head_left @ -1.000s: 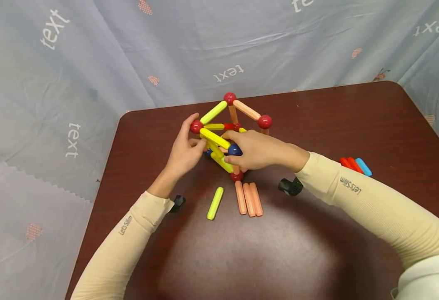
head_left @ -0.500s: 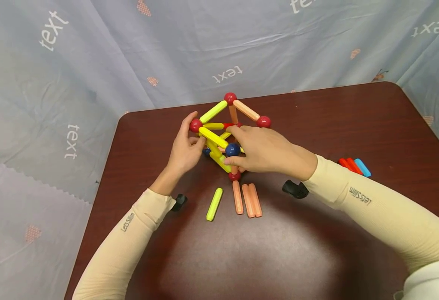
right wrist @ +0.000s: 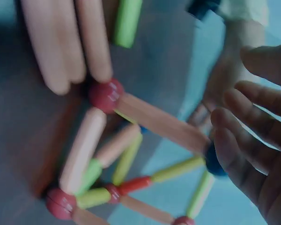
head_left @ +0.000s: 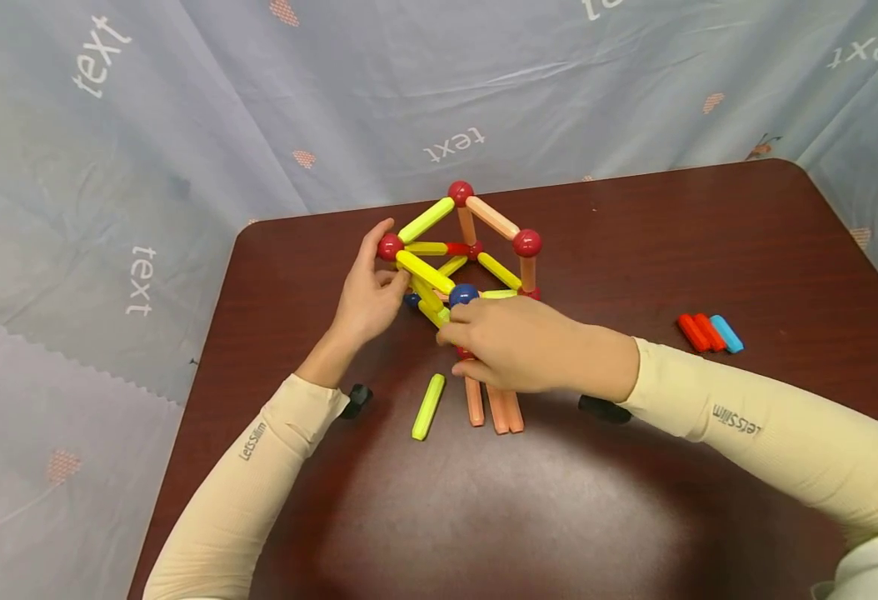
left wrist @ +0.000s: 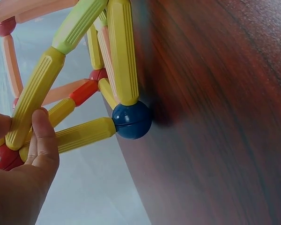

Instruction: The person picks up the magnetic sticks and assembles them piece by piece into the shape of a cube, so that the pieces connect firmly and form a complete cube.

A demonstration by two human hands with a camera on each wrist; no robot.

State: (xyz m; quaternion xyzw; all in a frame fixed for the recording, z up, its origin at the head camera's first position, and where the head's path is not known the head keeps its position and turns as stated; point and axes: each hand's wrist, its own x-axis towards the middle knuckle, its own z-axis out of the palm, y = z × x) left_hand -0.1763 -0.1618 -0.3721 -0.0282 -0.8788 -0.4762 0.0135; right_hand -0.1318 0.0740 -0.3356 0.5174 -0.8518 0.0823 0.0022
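A cube-like frame of magnetic sticks and balls stands on the table. At its upper left corner is a red ball [head_left: 390, 247]; at the upper near corner, a blue ball [head_left: 464, 293]. My left hand [head_left: 367, 304] holds the red ball's corner, thumb and finger pinching a yellow magnetic stick [left wrist: 37, 96] beside the ball. In front of the near upright, my right hand [head_left: 529, 346] hangs with fingers loosely bent. Its right wrist view shows nothing held and the fingertips close to the blue ball; whether they touch it I cannot tell. The right hand hides the near lower corner.
Several loose sticks lie in front of the frame: a lime one [head_left: 428, 407] and orange ones [head_left: 474, 404]. Farther right lie two red sticks [head_left: 692, 332] and a light blue stick [head_left: 727, 333]. A patterned curtain [head_left: 454, 83] hangs behind the brown table [head_left: 484, 517].
My right hand has come away from the blue ball's corner, moving down and nearer to the loose orange sticks. The left hand has stayed at its corner, and the frame stands as before.
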